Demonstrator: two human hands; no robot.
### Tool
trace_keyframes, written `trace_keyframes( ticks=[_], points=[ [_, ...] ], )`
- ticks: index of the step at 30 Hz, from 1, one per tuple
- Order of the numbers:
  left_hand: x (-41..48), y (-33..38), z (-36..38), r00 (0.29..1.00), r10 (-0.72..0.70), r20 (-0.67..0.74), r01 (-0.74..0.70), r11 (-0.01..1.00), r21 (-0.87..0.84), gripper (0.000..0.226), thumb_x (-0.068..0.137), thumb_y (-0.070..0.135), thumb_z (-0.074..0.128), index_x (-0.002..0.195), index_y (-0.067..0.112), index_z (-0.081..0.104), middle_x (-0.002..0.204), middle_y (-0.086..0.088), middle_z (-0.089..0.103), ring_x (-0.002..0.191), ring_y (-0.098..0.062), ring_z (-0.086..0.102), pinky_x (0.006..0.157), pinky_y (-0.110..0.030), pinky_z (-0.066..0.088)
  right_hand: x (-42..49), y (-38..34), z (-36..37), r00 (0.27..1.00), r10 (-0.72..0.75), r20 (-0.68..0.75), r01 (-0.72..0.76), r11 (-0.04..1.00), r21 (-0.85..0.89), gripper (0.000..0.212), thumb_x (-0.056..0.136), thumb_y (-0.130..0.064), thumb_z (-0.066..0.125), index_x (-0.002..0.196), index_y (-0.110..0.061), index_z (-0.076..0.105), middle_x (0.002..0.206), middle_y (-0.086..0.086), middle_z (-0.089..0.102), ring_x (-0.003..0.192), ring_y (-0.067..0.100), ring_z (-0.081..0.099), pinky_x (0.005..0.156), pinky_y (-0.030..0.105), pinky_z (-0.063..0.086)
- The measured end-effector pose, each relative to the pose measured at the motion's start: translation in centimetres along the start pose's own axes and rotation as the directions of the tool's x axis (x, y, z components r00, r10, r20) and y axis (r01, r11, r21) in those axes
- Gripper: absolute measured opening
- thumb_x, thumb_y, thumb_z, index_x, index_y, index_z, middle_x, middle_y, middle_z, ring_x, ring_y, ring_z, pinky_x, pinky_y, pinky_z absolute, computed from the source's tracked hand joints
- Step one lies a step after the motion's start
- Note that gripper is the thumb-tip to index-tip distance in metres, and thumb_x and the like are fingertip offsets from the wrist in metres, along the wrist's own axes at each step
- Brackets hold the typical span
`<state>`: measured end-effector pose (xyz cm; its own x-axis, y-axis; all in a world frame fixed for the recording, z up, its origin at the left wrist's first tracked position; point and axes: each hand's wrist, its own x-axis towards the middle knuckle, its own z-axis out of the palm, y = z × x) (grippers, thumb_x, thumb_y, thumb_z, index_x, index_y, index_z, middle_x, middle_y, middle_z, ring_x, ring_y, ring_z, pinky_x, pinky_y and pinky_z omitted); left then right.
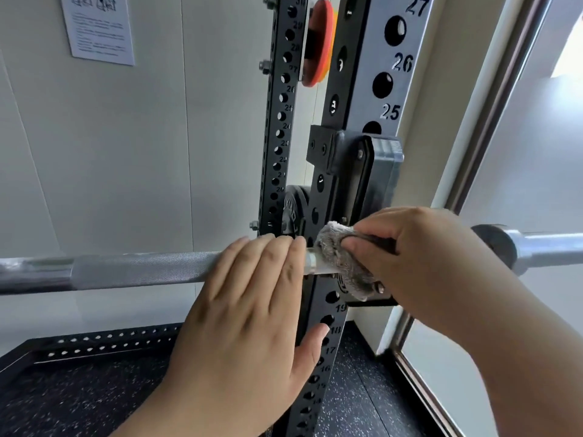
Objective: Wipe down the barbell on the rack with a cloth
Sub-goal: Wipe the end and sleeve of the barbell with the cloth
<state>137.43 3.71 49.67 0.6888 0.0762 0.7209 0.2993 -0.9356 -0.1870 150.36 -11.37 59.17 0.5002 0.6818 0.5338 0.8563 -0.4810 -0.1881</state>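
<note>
A steel barbell (132, 269) with a knurled shaft lies across the frame, resting in the J-hook (362, 171) of a black numbered rack upright (356, 74). My left hand (249, 310) lies over the shaft just left of the upright, fingers straight, thumb below. My right hand (422, 257) pinches a grey fluffy cloth (340, 260) and presses it round the bar at the hook. The bar's sleeve (536, 250) sticks out to the right, past my right wrist.
A second perforated upright (280, 105) stands behind, with a black weight plate (291, 212) and an orange plate (320, 42) stored on it. A paper notice (97, 26) hangs on the white wall. Dark speckled rubber floor (79, 398) lies below; a window frame (492, 105) runs at right.
</note>
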Motion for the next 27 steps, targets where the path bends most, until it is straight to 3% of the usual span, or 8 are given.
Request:
trace_keyframes(
  ticks=[6,10,14,16,19,21,25,27],
  points=[
    [-1.3,-0.4,-1.0,0.994,-0.109,-0.011,0.109,0.993,-0.043,0.079,0.094,0.053,0.054,0.149,-0.004,0.050,0.148,-0.018,0.056,0.141,-0.038,0.050,0.123,-0.055,0.027,-0.8,-3.2,2.0,0.991,-0.113,-0.070,0.104,0.987,-0.125,0.034,0.101,-0.040,0.043,0.090,-0.032,0.074,0.089,-0.018,0.068,0.081,0.007,0.065,0.068,0.036,0.057],
    [-2.1,-1.7,-1.5,0.988,-0.153,-0.012,0.152,0.987,-0.051,0.075,0.094,0.050,0.052,0.147,-0.004,0.051,0.147,-0.017,0.056,0.142,-0.036,0.050,0.124,-0.052,0.028,-0.7,-5.8,4.6,0.976,-0.219,-0.001,0.215,0.955,-0.203,0.017,0.093,-0.030,0.061,0.106,-0.032,0.071,0.097,-0.014,0.068,0.088,0.019,0.066,0.073,0.037,0.056],
    [-3.1,-2.6,-1.8,0.995,-0.102,-0.009,0.101,0.994,-0.036,0.077,0.093,0.051,0.057,0.149,-0.001,0.051,0.152,-0.015,0.052,0.144,-0.034,0.047,0.125,-0.050,0.026,-1.1,-4.4,4.0,0.969,-0.246,-0.027,0.233,0.945,-0.228,0.037,0.106,-0.057,0.040,0.118,-0.032,0.065,0.101,-0.013,0.065,0.092,0.019,0.063,0.079,0.041,0.057],
    [-3.6,-2.8,-1.9,0.997,-0.072,-0.006,0.072,0.997,-0.020,0.081,0.091,0.053,0.060,0.152,0.001,0.048,0.157,-0.015,0.049,0.147,-0.033,0.044,0.125,-0.049,0.025,-1.5,-3.8,3.4,0.973,-0.230,0.013,0.223,0.928,-0.298,0.046,0.098,-0.063,0.036,0.120,-0.032,0.063,0.099,-0.013,0.064,0.092,0.021,0.065,0.079,0.042,0.058],
    [-3.9,-3.0,-1.5,0.999,-0.051,-0.001,0.052,0.999,0.013,0.087,0.091,0.056,0.060,0.156,0.001,0.042,0.162,-0.017,0.043,0.152,-0.033,0.038,0.126,-0.049,0.022,-1.0,-3.6,3.9,0.981,-0.187,0.042,0.189,0.902,-0.388,0.035,0.084,-0.049,0.078,0.108,-0.028,0.063,0.088,-0.009,0.062,0.079,0.024,0.065,0.067,0.040,0.058],
    [-4.0,-2.8,-1.2,0.999,-0.054,0.005,0.054,0.998,0.024,0.090,0.091,0.058,0.058,0.157,0.000,0.039,0.164,-0.018,0.039,0.154,-0.034,0.034,0.126,-0.049,0.021,-0.2,-4.2,5.0,0.974,-0.225,0.035,0.221,0.899,-0.379,0.033,0.078,-0.027,0.086,0.098,-0.022,0.061,0.081,-0.005,0.057,0.070,0.026,0.062,0.061,0.042,0.057],
    [-4.1,-2.7,-1.5,0.994,-0.106,-0.018,0.106,0.994,-0.022,0.094,0.088,0.057,0.063,0.158,-0.001,0.038,0.163,-0.015,0.041,0.155,-0.030,0.034,0.125,-0.047,0.026,0.3,-5.9,7.9,0.897,-0.432,-0.090,0.380,0.861,-0.338,0.014,0.094,-0.021,0.068,0.106,-0.014,0.064,0.089,0.000,0.061,0.077,0.030,0.062,0.072,0.048,0.055],
    [-4.2,-3.1,-2.1,0.991,-0.136,-0.021,0.135,0.990,-0.041,0.090,0.088,0.053,0.064,0.157,0.000,0.040,0.160,-0.014,0.045,0.152,-0.029,0.037,0.125,-0.047,0.027,0.5,-5.7,8.6,0.879,-0.462,-0.121,0.405,0.855,-0.324,0.027,0.100,-0.032,0.058,0.118,-0.014,0.066,0.096,0.000,0.064,0.083,0.030,0.063,0.076,0.048,0.054]
  ],
)
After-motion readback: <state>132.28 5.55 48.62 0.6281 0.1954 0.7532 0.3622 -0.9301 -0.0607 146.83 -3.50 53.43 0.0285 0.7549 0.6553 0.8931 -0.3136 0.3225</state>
